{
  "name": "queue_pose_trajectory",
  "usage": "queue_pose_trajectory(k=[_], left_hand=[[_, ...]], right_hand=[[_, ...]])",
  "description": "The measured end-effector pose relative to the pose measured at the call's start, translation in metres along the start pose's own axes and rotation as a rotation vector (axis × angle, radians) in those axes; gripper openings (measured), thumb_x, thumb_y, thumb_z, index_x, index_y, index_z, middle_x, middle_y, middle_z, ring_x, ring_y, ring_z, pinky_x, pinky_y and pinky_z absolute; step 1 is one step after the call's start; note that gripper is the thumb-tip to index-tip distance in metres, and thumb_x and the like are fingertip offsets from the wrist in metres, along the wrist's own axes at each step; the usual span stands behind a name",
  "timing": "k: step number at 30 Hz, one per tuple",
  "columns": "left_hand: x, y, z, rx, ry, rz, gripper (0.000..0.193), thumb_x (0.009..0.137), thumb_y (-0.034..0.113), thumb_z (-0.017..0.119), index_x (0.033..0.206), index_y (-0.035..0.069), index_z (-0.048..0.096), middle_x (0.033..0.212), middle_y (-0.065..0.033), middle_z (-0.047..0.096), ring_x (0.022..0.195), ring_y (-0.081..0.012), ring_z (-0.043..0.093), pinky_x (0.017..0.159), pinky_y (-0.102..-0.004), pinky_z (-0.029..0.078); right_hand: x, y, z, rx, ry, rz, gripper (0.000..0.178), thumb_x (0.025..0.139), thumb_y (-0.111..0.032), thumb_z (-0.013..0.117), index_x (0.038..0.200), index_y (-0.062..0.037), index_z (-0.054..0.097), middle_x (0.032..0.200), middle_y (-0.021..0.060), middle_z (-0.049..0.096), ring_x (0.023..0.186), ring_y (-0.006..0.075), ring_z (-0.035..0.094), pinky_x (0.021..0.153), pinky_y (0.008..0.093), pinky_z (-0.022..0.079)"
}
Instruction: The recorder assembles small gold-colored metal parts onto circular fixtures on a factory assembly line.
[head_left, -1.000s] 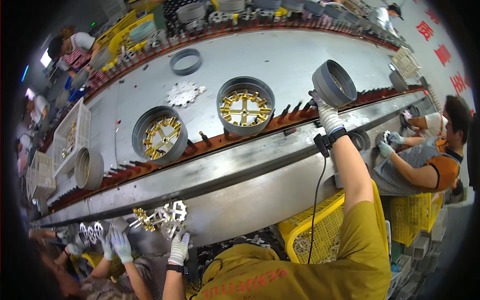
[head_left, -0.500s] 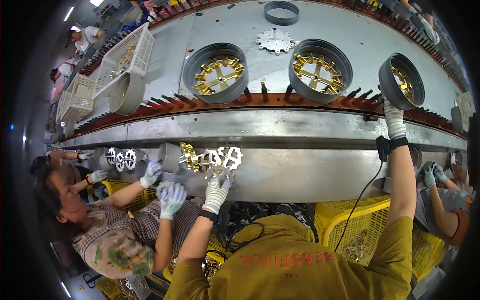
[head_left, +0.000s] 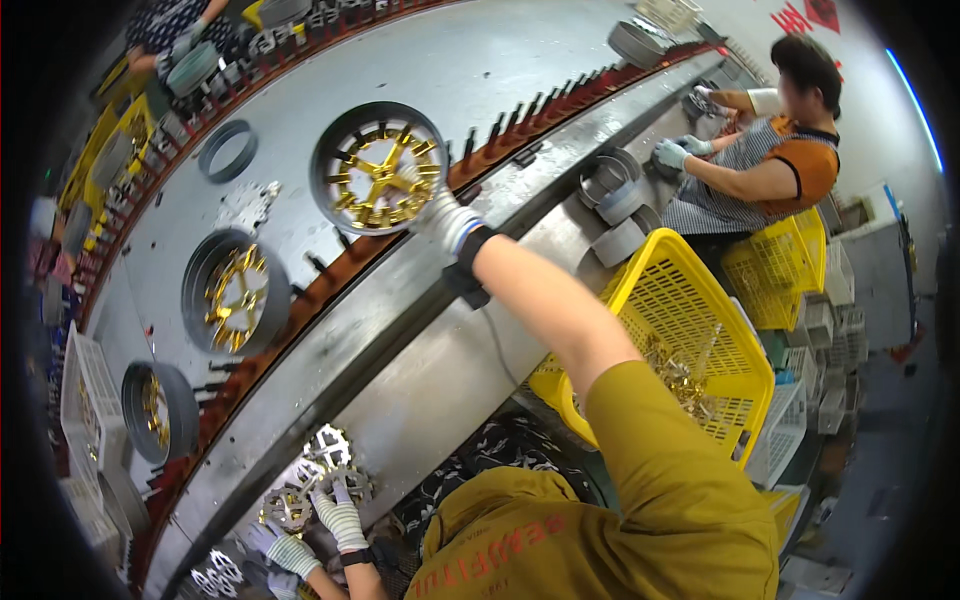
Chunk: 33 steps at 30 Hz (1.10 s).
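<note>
My right hand [head_left: 440,218], in a white striped glove, is at the lower right rim of a grey ring [head_left: 322,165]. Its blurred fingers reach over the rim beside a gold cross-shaped piece [head_left: 385,178] ringed by small gold blocks. Down by the near bench, my left hand [head_left: 342,518], gloved likewise, has its fingers on a toothed silver plate [head_left: 352,484]; its fingertips are partly hidden. More toothed plates [head_left: 325,447] lie just beyond it. Close to its left, a co-worker's gloved hand [head_left: 285,548] is at a toothed piece with gold parts [head_left: 287,508].
Two more grey rings with gold parts [head_left: 235,290] [head_left: 160,412] stand along the red-brown rail of upright pegs [head_left: 510,125]. A bare ring [head_left: 228,150] and a silver toothed plate [head_left: 247,205] lie farther in. A yellow basket [head_left: 700,290] stands right; another person [head_left: 750,165] sits beyond.
The view has swung to the right. My right hand's fingers now reach inside the ring's rim. My left hand remains at the toothed plates, with the co-worker's hand now closer to them.
</note>
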<state>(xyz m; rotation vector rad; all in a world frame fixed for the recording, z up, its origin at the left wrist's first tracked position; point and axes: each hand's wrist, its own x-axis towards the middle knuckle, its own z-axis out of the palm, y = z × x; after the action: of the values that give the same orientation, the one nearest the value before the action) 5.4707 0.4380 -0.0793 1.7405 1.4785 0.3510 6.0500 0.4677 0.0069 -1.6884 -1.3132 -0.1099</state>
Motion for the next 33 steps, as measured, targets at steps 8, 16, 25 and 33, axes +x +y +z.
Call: queue_pose_trajectory(k=[8, 16, 25, 33], left_hand=[[-0.005, 0.082, 0.032, 0.010, 0.008, 0.112, 0.024, 0.086, 0.005, 0.055, 0.109, -0.005, 0.057, 0.103, -0.0147, 0.059, 0.091, -0.0222, 0.055, 0.086, -0.0343, 0.046], [-0.047, 0.065, 0.041, -0.103, 0.001, -0.019, 0.024, 0.087, 0.003, 0.055, 0.111, -0.003, 0.056, 0.102, -0.0117, 0.060, 0.086, -0.0161, 0.055, 0.079, -0.0298, 0.047], [-0.062, 0.090, 0.067, -0.295, -0.085, -0.750, 0.036, 0.086, 0.027, 0.069, 0.106, 0.000, 0.057, 0.062, -0.0031, 0.054, 0.045, -0.0119, 0.046, 0.042, -0.0284, 0.037], [-0.037, -0.031, 0.034, 0.022, 0.444, -0.600, 0.076, 0.075, 0.030, 0.078, 0.130, -0.004, 0.039, 0.112, -0.0186, 0.059, 0.093, -0.0258, 0.059, 0.081, -0.0324, 0.050]], right_hand=[[0.014, -0.026, 0.036, -0.219, -0.163, 0.069, 0.026, 0.087, -0.017, 0.053, 0.110, -0.0099, 0.063, 0.112, 0.0153, 0.064, 0.099, 0.0317, 0.062, 0.083, 0.0372, 0.051], [-0.072, -0.043, -0.126, -0.212, -0.833, 0.378, 0.017, 0.076, -0.014, 0.063, 0.090, -0.0043, 0.065, 0.082, 0.0204, 0.063, 0.080, 0.0369, 0.063, 0.070, 0.0468, 0.049], [-0.198, 0.156, -0.305, -0.997, -1.364, 0.456, 0.022, 0.079, -0.023, 0.060, 0.094, -0.0107, 0.069, 0.099, 0.0116, 0.067, 0.103, 0.0284, 0.061, 0.100, 0.0429, 0.039], [-0.176, -0.014, -0.181, -0.106, -0.897, -0.002, 0.022, 0.078, -0.025, 0.065, 0.070, -0.0048, 0.061, 0.068, 0.0184, 0.059, 0.066, 0.0380, 0.057, 0.060, 0.0478, 0.045]])
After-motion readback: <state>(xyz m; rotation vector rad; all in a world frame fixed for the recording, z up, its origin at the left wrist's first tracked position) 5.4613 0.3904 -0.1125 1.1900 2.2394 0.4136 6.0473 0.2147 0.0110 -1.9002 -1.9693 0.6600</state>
